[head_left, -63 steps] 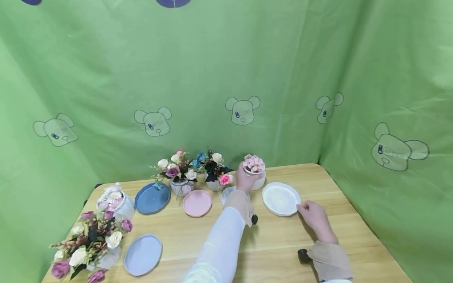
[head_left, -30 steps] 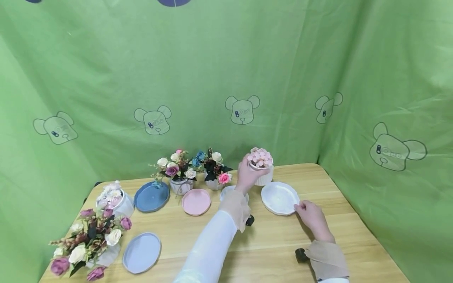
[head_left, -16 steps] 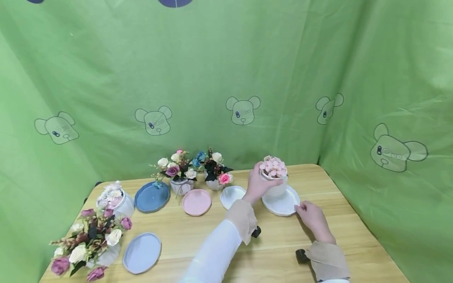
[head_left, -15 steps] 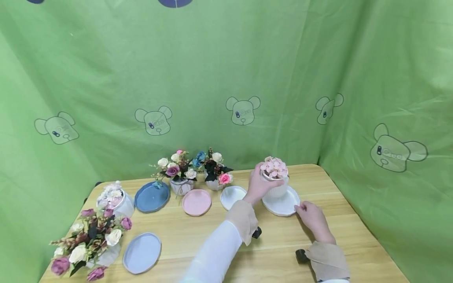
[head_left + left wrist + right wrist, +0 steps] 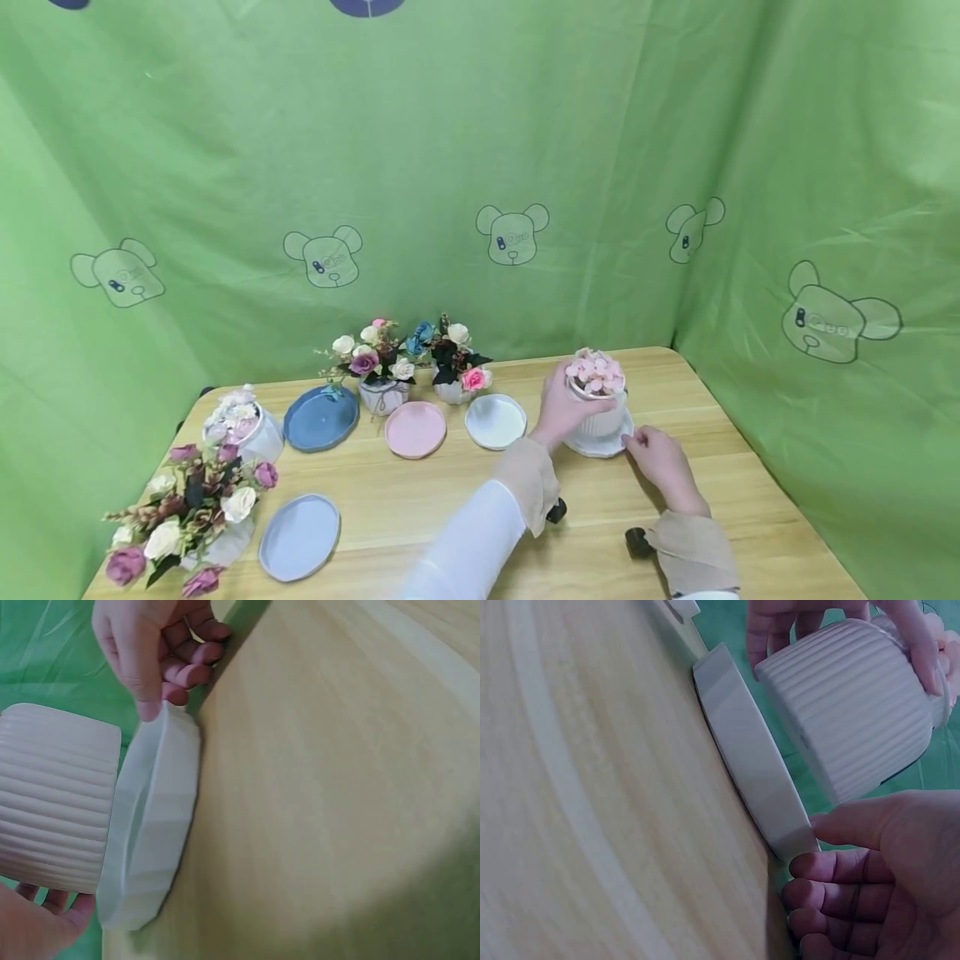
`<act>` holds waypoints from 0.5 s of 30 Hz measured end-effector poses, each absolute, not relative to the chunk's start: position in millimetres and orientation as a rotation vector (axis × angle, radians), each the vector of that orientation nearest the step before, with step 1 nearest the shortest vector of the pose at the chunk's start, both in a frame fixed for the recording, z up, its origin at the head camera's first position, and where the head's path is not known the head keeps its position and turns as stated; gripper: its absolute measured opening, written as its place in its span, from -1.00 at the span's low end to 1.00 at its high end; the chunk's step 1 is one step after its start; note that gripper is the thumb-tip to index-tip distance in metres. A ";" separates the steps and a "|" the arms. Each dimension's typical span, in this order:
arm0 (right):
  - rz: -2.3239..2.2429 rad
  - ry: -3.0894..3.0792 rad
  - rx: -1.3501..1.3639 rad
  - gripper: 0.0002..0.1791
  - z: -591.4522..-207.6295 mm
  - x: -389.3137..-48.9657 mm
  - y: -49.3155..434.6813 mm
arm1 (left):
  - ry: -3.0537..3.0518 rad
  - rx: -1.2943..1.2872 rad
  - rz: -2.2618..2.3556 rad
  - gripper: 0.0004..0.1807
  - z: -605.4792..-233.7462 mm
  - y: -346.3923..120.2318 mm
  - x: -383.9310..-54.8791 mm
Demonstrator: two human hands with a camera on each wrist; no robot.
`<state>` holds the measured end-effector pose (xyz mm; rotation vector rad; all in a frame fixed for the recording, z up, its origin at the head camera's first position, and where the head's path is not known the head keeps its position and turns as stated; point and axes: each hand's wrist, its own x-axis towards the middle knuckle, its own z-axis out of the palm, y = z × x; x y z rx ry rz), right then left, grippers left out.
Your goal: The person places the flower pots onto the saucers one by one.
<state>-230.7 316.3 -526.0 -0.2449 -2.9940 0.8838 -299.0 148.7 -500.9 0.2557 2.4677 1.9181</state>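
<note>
Gripping the ribbed white pot (image 5: 603, 418) right of centre in the head view, the left hand (image 5: 562, 410) wraps its thumb and fingers round the pot's side, with pale pink blossoms (image 5: 596, 372) showing at its mouth. The right hand (image 5: 663, 467), a little further right and lower in that frame, pinches the rim of a faceted white plate (image 5: 754, 761) that lies flat on the wooden tabletop (image 5: 390, 517). In the right wrist view the pot hangs over this plate, its base tilted to the rim and a strip of green cloth (image 5: 600, 167) visible between them. To the left of the left hand, across the middle of the head view, sit a small white dish (image 5: 496, 422), a pink dish (image 5: 415, 430) and a blue dish (image 5: 321, 419); two flower arrangements (image 5: 365, 362) stand just behind this row. A pale grey dish (image 5: 300, 537) lies at lower left, beside a bouquet of purple and cream roses (image 5: 187, 512), and a white pot of pale flowers (image 5: 262, 437) stands above that.
</note>
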 end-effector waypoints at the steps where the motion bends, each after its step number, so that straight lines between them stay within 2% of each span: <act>1: 0.885 -2.997 -0.247 -0.71 -525.9 -230.8 316.0 | 2.469 0.253 1.915 -0.01 -502.4 149.1 -298.7; 15: 0.874 -3.002 -0.246 -0.71 -524.7 -229.5 315.6 | 2.505 0.224 1.907 0.04 -523.6 154.2 -296.3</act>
